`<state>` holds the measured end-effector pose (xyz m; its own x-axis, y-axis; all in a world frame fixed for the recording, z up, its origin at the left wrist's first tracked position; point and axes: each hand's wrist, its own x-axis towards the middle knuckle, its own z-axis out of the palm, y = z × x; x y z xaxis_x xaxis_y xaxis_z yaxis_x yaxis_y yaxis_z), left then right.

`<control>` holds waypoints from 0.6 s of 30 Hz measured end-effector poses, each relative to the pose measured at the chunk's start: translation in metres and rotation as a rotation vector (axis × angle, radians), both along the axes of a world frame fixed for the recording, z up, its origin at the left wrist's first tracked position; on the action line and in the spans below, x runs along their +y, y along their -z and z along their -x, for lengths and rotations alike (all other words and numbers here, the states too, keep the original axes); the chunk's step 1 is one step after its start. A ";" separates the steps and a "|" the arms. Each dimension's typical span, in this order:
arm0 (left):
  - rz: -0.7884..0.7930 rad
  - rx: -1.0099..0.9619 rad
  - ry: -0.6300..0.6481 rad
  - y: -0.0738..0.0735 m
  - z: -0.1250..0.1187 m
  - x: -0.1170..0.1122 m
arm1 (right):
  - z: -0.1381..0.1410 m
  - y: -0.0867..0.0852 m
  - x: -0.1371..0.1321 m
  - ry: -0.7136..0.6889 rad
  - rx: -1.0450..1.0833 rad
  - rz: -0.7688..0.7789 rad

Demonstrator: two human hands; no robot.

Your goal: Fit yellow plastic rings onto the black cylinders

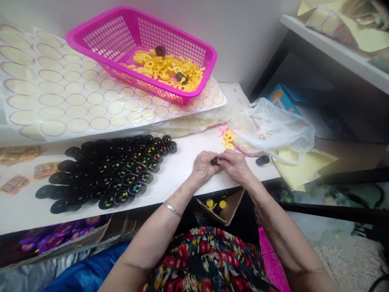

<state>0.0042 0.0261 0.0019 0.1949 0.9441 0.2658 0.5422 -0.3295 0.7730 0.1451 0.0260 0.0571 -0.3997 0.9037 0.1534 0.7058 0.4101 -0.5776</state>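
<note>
My left hand (pixel 203 167) and my right hand (pixel 234 165) meet over the white table's front edge (pixel 170 190), fingers closed together on a small black cap (pixel 214 162) that shows only between them. Left of my hands lies a large cluster of black round caps (pixel 109 172), several with coloured dots inside. A single black cap (pixel 262 160) lies on the table just right of my right hand. A few yellow rings (pixel 228 138) sit beyond my hands beside a clear plastic bag (pixel 273 129).
A pink basket (pixel 100 38) with yellow rings and two dark caps rests on sheets of round stickers (pixel 75 105) at the back. A small cardboard box (pixel 232 207) with yellow pieces sits below the table edge. Shelving stands at right.
</note>
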 end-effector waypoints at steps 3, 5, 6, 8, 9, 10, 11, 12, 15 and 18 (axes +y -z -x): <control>0.020 0.025 -0.015 0.000 0.000 0.001 | -0.012 0.004 0.007 0.163 0.142 0.003; 0.030 0.031 -0.025 0.001 0.001 0.002 | -0.018 0.007 0.011 0.329 0.057 -0.060; 0.037 0.029 -0.027 0.002 0.001 0.003 | -0.019 0.009 0.012 0.390 -0.014 -0.082; 0.052 0.019 -0.026 0.002 0.001 0.004 | -0.018 0.012 0.015 0.456 -0.149 -0.102; 0.055 0.012 -0.028 0.002 0.001 0.004 | -0.017 0.014 0.016 0.466 -0.203 -0.107; 0.056 0.006 -0.031 0.002 0.001 0.004 | -0.015 0.016 0.017 0.470 -0.247 -0.115; 0.054 0.000 -0.035 0.002 0.001 0.004 | -0.012 0.018 0.019 0.470 -0.287 -0.125; 0.052 -0.003 -0.039 0.002 0.002 0.003 | -0.010 0.020 0.020 0.468 -0.323 -0.135; 0.047 0.002 -0.034 0.001 0.002 0.003 | -0.003 0.023 0.026 0.428 -0.398 -0.153; 0.051 0.014 -0.020 0.000 0.002 0.004 | -0.002 0.024 0.031 0.352 -0.402 -0.151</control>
<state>0.0017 0.0299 0.0015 0.1794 0.9602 0.2140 0.5595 -0.2786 0.7807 0.1472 0.0572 0.0327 -0.1313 0.9732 0.1889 0.9679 0.1671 -0.1878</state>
